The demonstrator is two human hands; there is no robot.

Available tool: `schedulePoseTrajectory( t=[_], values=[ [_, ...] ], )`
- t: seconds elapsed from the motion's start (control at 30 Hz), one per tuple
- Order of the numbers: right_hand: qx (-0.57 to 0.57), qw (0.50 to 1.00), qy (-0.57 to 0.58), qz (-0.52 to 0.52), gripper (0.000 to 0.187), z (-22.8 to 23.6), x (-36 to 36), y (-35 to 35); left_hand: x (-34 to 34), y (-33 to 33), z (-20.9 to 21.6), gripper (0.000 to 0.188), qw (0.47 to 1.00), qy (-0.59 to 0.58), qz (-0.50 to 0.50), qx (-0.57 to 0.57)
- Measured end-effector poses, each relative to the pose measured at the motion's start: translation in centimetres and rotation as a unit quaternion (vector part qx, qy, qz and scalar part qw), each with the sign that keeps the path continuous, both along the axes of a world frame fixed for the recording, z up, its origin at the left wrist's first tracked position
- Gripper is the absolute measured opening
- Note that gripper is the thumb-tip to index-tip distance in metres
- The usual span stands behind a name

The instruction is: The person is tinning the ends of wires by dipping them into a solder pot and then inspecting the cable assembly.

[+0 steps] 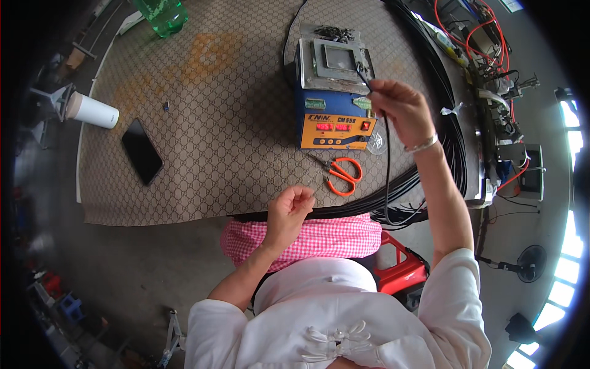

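My right hand (401,111) pinches a black cable (386,166) close to its end. The cable's tip points at the right side of the square metal pan on top of a blue and orange solder pot (332,101); I cannot tell whether it touches. From that hand the cable hangs down to the table's front edge. My left hand (290,212) is near the same edge, fingers curled in, with nothing visible in them. Between the hand and the solder pot lie orange-handled scissors (344,176). Dark scraps (334,33) sit behind the pan's square opening.
A long bundle of black cables (452,144) curves along the table's right side and front edge. On the left lie a black phone (142,152) and a white tumbler (92,111). A green bottle (163,16) stands at the back. A red stool (399,264) is below the table.
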State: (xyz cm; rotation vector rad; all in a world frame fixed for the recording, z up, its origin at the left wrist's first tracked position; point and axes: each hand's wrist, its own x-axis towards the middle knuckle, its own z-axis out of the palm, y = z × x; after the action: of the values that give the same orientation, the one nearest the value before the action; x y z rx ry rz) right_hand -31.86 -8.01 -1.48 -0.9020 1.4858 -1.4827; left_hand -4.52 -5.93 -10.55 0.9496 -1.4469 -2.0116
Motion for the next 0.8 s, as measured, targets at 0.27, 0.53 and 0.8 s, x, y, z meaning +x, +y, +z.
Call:
schedulePoseTrajectory(
  t=[0.27, 0.53, 0.8],
  values=[
    [-0.085, 0.955, -0.280, 0.043, 0.016, -2.0, 5.1, 5.7, -2.6, -0.2, 5.3, 0.016, 0.996, 0.076, 0.039, -0.021],
    [-0.092, 0.927, -0.358, 0.060, 0.017, -2.8, 7.6, 9.5, -4.3, 1.0, 8.1, 0.021, 0.989, 0.133, 0.043, -0.048],
    [-0.089, 0.917, -0.382, 0.070, 0.017, -2.7, 9.1, 11.3, -5.1, 1.9, 8.4, 0.026, 0.982, 0.183, 0.047, -0.001]
  ],
)
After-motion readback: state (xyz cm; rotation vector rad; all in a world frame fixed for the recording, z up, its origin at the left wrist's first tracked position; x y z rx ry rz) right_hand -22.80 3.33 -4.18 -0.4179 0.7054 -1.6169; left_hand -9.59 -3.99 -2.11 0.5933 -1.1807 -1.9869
